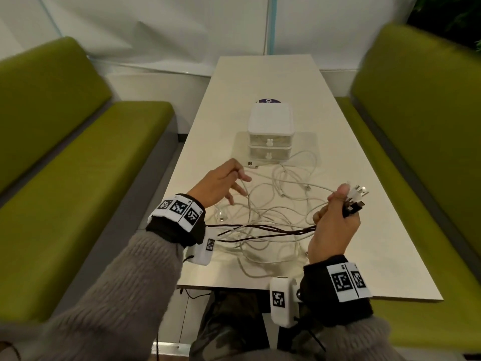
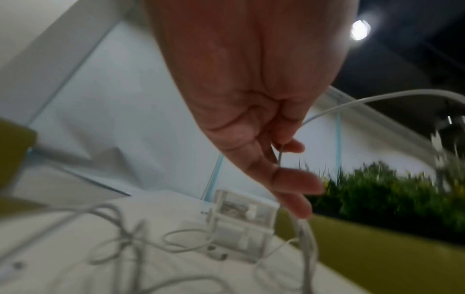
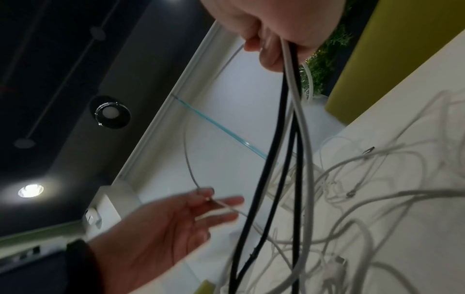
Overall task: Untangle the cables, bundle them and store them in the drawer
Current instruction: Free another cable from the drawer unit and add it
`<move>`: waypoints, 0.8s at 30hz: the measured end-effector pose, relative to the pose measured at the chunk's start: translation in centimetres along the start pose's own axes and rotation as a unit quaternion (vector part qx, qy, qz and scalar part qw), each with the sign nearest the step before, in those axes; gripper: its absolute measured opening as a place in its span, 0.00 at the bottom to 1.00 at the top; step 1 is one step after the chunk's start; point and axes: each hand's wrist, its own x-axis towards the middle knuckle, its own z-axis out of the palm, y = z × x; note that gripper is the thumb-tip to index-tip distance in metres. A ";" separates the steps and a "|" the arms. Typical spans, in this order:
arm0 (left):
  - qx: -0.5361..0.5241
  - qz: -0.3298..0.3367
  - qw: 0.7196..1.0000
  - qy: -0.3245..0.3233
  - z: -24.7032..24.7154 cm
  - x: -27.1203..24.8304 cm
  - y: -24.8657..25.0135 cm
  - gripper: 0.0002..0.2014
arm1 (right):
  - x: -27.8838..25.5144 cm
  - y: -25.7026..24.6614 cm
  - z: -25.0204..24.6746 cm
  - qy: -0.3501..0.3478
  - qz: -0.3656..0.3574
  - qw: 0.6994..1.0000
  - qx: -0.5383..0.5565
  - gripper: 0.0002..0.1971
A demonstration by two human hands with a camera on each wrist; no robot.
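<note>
Both hands lifted over a cable tangle, drawers not yet opened.

The right hand (image 1: pixel 334 225) is fisted round a bunch of plug ends (image 1: pixel 355 198), black and white leads trailing from its palm down into the tangle (image 1: pixel 263 220) on the tabletop (image 1: pixel 364 230). The left hand (image 1: pixel 221 185) pinches one white cable (image 2: pixel 372 99) between thumb and forefinger, the other fingers spread loose. The drawer box (image 1: pixel 270 131) stands just beyond the tangle, both drawers closed, and a loose USB plug (image 1: pixel 252 165) lies at its foot. Likely risks: drawing the pinched cable while loops cross could tighten a knot rather than free it; a snagged loop near the box might drag it; the thin cable could slip from so light a pinch; and loops near the front edge may slide off.
</note>
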 end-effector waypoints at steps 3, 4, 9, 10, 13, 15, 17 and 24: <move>-0.099 0.071 0.992 0.020 0.3 0.6 3.0 0.10 | -0.1 0.4 0.3 -0.051 0.013 0.998 -0.039 0.11; -0.119 0.106 0.987 0.034 0.1 0.8 4.1 0.10 | -0.1 0.6 0.3 -0.066 0.015 0.996 -0.057 0.11; -0.044 0.292 0.952 0.076 -1.2 0.9 10.6 0.09 | 0.4 1.2 0.3 -0.079 0.015 0.992 -0.100 0.14; -0.017 0.311 0.948 0.069 -1.2 0.8 11.3 0.09 | 0.6 1.2 0.2 -0.074 0.014 0.992 -0.099 0.14; 0.062 0.296 0.953 0.033 -0.4 0.8 10.4 0.10 | 0.6 1.1 0.0 -0.074 -0.001 0.993 -0.088 0.12; 0.114 0.261 0.958 0.011 0.8 0.7 8.1 0.12 | 0.2 0.7 0.1 -0.092 -0.004 0.994 -0.064 0.12; 0.199 0.261 0.944 -0.016 2.5 0.3 6.3 0.13 | -0.3 0.1 0.3 -0.132 -0.003 0.989 -0.065 0.20; 0.271 0.221 0.936 -0.035 4.2 -0.6 5.4 0.14 | -0.1 -0.2 0.2 -0.247 -0.019 0.950 -0.192 0.12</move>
